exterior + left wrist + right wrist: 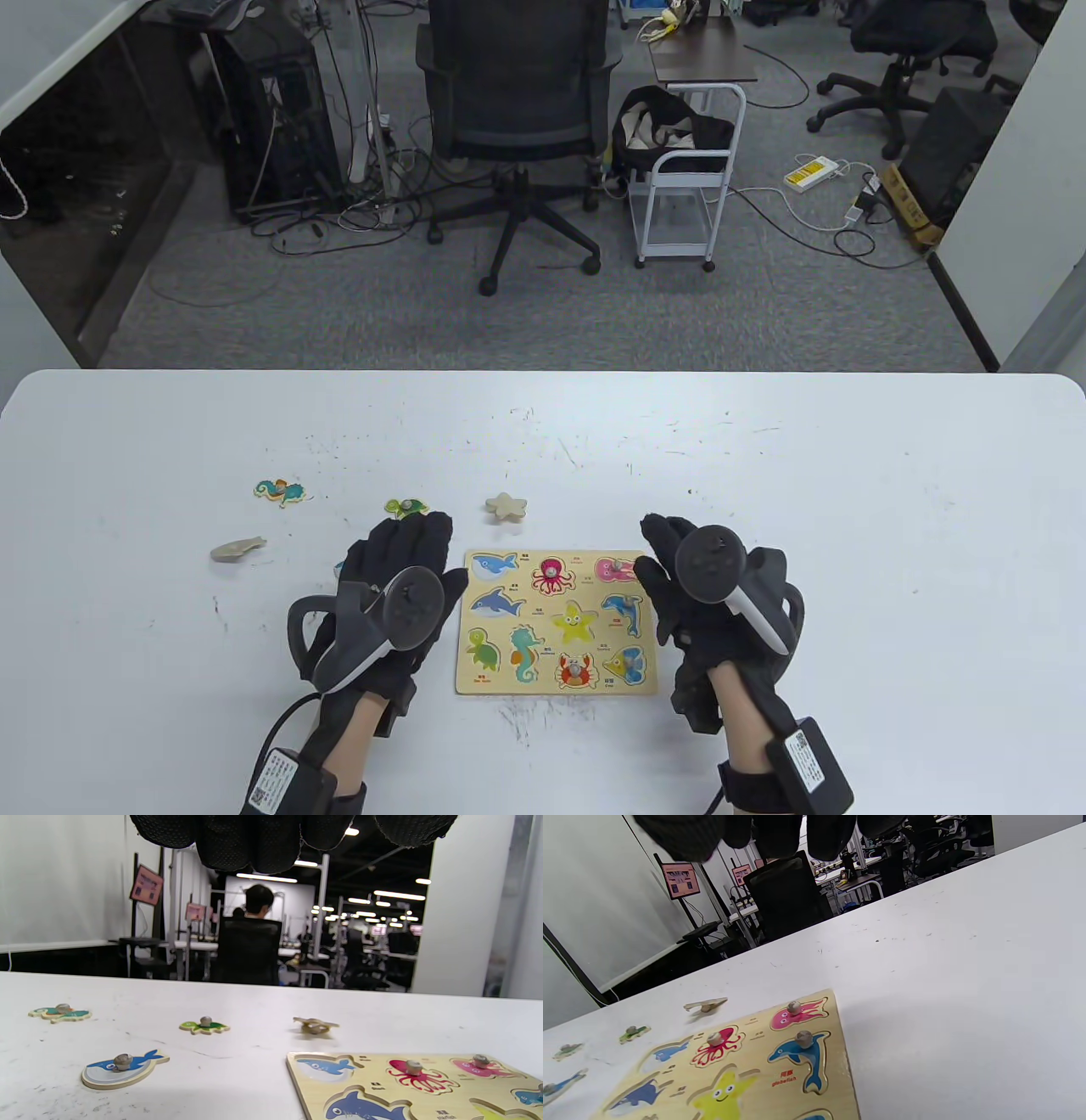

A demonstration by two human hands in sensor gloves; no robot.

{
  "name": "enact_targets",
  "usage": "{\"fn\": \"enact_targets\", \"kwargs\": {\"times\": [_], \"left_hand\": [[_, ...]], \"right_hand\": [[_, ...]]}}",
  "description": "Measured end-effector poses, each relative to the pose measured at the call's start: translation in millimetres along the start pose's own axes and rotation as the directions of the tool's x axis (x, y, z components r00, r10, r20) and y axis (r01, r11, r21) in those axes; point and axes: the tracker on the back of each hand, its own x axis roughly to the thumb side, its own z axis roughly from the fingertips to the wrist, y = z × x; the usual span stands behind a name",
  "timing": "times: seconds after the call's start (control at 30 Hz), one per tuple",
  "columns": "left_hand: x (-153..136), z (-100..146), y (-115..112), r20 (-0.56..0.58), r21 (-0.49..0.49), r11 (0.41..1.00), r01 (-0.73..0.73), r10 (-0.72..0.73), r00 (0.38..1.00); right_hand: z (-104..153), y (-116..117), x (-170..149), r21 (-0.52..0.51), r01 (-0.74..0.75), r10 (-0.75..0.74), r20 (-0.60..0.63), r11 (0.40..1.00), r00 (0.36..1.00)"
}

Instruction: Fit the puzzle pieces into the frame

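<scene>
My left hand point(392, 594) hovers just left of the wooden puzzle frame point(556, 621), fingers stretched forward and relaxed, holding nothing; the tracker strapped to its back covers my knuckles in the table view, and the wrist camera catches only my fingertips point(237, 840) hanging in at the top. My right hand point(708, 611) sits at the frame's right edge, fingers loosely extended over the corner by the pink squid piece point(615, 570); whether they touch the board I cannot tell, since the tracker and glove hide the contact. Already seated with knobs are the red octopus piece point(552, 575), the blue dolphin piece point(624, 609), a red crab piece point(576, 671) and a fish piece point(626, 665) at the lower right. The whale, shark, turtle, seahorse and starfish spots show only their printed pictures. Loose on the white table point(848, 509): a seahorse piece point(279, 491) far to the left, a green turtle piece point(407, 508) just beyond my left fingertips, a starfish piece point(506, 506) lying plain wood side up, and another face-down piece point(238, 549) whose shape suggests a shark. The whale piece point(123, 1067) lies under my left hand, all but hidden from above and plain only in the left wrist view. Beyond the table stands an office chair point(517, 127).
</scene>
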Motion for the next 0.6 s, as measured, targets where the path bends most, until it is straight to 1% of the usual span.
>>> {"fn": "enact_targets", "kwargs": {"times": [0.1, 0.17, 0.47, 0.53, 0.6], "left_hand": [[1.3, 0.3, 0.1, 0.005, 0.002, 1.0, -0.009, 0.009, 1.0], [2.1, 0.4, 0.0, 0.009, 0.001, 1.0, -0.023, 0.023, 1.0], [17.2, -1.0, -5.5, 0.025, -0.005, 0.998, -0.055, 0.055, 0.998], [21.1, -3.6, -8.2, 0.02, -0.016, 0.999, -0.051, 0.051, 0.998], [25.7, -8.9, -9.9, 0.01, -0.049, 0.999, -0.016, 0.017, 1.0]], "right_hand": [[3.9, -3.4, -2.6, -0.011, 0.021, -0.021, 0.026, 1.0, 0.999], [4.7, -6.0, -2.2, 0.012, 0.0, 0.0, 0.025, 1.0, 1.0], [14.5, -14.0, -0.9, 0.0, -0.032, 0.032, 0.051, 0.999, 0.998], [15.9, -14.4, 2.5, -0.005, -0.031, 0.031, 0.075, 1.0, 0.997], [18.0, -14.8, 5.5, -0.003, -0.048, 0.048, 0.087, 0.999, 0.995]]}}
